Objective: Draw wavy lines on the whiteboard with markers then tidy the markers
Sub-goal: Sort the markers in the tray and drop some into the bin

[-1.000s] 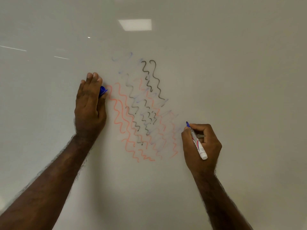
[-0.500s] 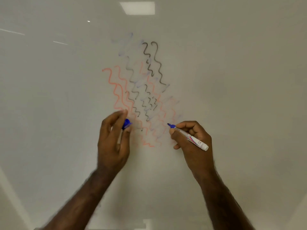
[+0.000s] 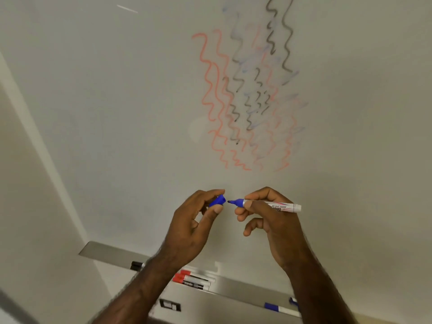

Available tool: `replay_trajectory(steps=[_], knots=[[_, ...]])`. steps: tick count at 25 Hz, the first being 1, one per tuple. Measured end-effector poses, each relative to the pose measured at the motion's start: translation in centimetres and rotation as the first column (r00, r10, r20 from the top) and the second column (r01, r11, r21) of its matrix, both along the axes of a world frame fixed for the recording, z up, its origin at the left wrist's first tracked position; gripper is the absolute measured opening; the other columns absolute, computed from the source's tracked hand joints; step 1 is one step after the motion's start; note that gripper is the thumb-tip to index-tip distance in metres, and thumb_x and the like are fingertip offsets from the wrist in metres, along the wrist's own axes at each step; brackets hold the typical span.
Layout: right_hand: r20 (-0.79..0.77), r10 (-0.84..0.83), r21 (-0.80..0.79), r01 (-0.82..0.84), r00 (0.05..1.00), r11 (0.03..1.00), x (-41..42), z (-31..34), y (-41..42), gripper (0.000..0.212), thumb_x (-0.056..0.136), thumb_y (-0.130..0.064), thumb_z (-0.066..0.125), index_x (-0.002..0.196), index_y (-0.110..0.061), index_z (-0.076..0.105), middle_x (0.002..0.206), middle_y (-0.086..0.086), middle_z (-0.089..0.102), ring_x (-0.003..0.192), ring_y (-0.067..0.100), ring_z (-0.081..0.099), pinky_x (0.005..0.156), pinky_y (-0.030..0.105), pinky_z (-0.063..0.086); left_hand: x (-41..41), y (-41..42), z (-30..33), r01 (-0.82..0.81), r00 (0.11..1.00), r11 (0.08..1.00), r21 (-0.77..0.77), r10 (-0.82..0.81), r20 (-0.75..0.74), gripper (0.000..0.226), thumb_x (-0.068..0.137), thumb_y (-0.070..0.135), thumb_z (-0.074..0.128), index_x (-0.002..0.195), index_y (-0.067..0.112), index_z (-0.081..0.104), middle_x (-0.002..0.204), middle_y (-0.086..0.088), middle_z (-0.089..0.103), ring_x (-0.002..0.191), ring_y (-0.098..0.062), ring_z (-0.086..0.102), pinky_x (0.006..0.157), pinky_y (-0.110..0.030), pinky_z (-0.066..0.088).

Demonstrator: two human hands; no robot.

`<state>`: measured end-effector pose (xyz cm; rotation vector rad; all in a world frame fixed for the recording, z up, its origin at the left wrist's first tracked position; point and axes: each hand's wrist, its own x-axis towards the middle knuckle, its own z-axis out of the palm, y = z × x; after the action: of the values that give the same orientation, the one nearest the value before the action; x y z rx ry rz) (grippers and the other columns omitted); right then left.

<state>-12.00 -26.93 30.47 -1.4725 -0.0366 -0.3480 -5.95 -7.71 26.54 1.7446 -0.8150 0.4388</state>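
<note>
The whiteboard (image 3: 117, 113) carries orange, black and faint blue wavy lines (image 3: 252, 90) in its upper middle. Below them my right hand (image 3: 268, 218) pinches an uncapped blue marker (image 3: 278, 206), its tip pointing left. My left hand (image 3: 194, 225) pinches the blue cap (image 3: 217, 200), its opening facing the tip with a small gap between them. Both hands hover in front of the board, above the metal tray (image 3: 105, 252).
On the tray lie two red-capped markers (image 3: 194, 279), a black marker end (image 3: 136, 265) behind my left forearm, and a blue marker (image 3: 280, 308) at the right. A white wall borders the board's left edge.
The view has tilted down, bringing the tray into sight. Both hands dropped below the drawing and came together, so cap and marker tip now nearly meet.
</note>
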Motion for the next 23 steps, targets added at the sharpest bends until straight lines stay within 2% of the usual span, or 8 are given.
replay_trajectory(steps=[4, 10, 13, 19, 23], knots=[[-0.082, 0.038, -0.019, -0.039, 0.996, 0.999, 0.8, -1.6, 1.5, 0.022, 0.078, -0.015, 0.067, 0.091, 0.002, 0.068, 0.077, 0.021, 0.073, 0.066, 0.031, 0.068, 0.049, 0.037, 0.054, -1.2, 1.9, -2.2, 0.016, 0.991, 0.999, 0.033, -0.011, -0.132, 0.026, 0.105, 0.024, 0.055, 0.127, 0.025, 0.069, 0.103, 0.010, 0.068, 0.100, -0.022, 0.067, 0.086, -0.017, 0.050], [-0.216, 0.163, -0.055, -0.178, 0.963, 0.982, 1.7, -3.6, 4.4, 0.010, 0.076, -0.015, 0.069, 0.078, -0.006, 0.073, 0.072, 0.019, 0.070, 0.061, 0.029, 0.062, 0.049, 0.035, 0.051, -2.2, 4.4, -4.4, 0.042, 0.978, 0.997, 0.067, -0.027, -0.209, 0.027, 0.106, 0.022, 0.051, 0.124, 0.027, 0.070, 0.098, 0.009, 0.066, 0.093, -0.022, 0.067, 0.082, -0.017, 0.051], [-0.259, 0.215, -0.037, -0.232, 0.941, 0.972, 2.2, -4.0, 5.5, 0.009, 0.077, -0.014, 0.068, 0.078, -0.007, 0.073, 0.071, 0.019, 0.069, 0.059, 0.028, 0.060, 0.048, 0.034, 0.050, -2.2, 5.6, -5.1, 0.018, 0.967, 0.997, 0.071, 0.001, -0.255, 0.028, 0.105, 0.026, 0.050, 0.124, 0.028, 0.071, 0.092, 0.009, 0.065, 0.088, -0.022, 0.066, 0.079, -0.015, 0.049], [-0.298, 0.303, 0.023, -0.310, 0.905, 0.950, 3.5, -4.9, 7.6, 0.012, 0.082, -0.016, 0.069, 0.085, -0.006, 0.075, 0.076, 0.021, 0.072, 0.064, 0.030, 0.067, 0.058, 0.037, 0.058, -1.6, 7.7, -6.2, -0.019, 0.954, 1.000, 0.014, 0.022, -0.298, 0.030, 0.105, 0.034, 0.053, 0.127, 0.026, 0.072, 0.094, 0.008, 0.068, 0.085, -0.023, 0.068, 0.077, -0.020, 0.055], [-0.340, 0.328, 0.047, -0.333, 0.881, 0.942, 4.5, -6.6, 9.3, 0.010, 0.090, -0.015, 0.069, 0.088, -0.007, 0.075, 0.081, 0.023, 0.073, 0.069, 0.032, 0.069, 0.067, 0.040, 0.060, -1.3, 9.5, -7.3, -0.061, 0.941, 0.998, 0.033, 0.069, -0.331, 0.028, 0.105, 0.031, 0.052, 0.126, 0.034, 0.071, 0.096, 0.007, 0.069, 0.086, -0.023, 0.069, 0.078, -0.023, 0.057]])
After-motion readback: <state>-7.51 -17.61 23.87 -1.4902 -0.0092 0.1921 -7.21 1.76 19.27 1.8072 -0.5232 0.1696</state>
